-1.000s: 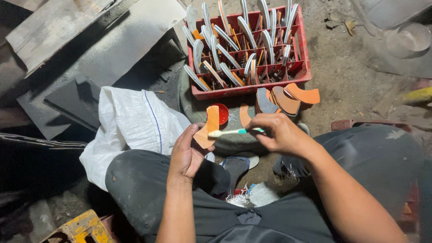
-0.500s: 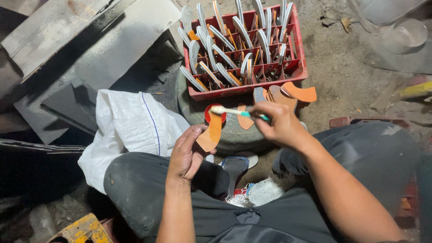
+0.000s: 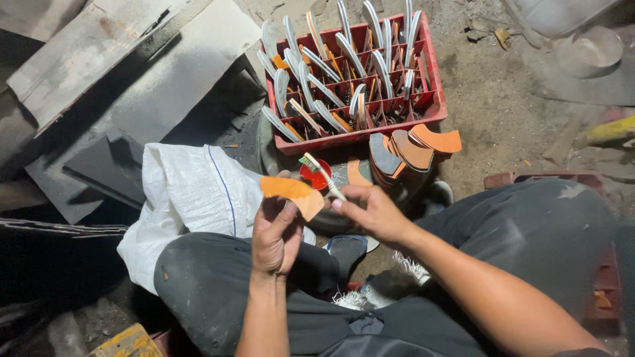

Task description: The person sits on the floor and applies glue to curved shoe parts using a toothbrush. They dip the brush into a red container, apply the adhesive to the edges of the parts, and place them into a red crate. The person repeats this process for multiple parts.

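Head view looks down at two hands. Left hand (image 3: pixel 274 235) pinches an orange sole (image 3: pixel 292 193), fingers closed on it, above the knee. Right hand (image 3: pixel 370 211) grips a brush (image 3: pixel 319 174), its bristles over a small red tub (image 3: pixel 316 176). Red crate (image 3: pixel 433 109) sits behind.

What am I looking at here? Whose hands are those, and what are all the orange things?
The camera sits on a person's head and looks down, so you see their own two arms and knees. The left hand holds up a flat orange piece, shaped a bit like a shoe sole. The right hand holds a small brush like a toothbrush, over a little red pot. On the dirt ground stands a red crate full of similar pieces on edge. More orange pieces are stacked beside it, and a white sack lies to the left.
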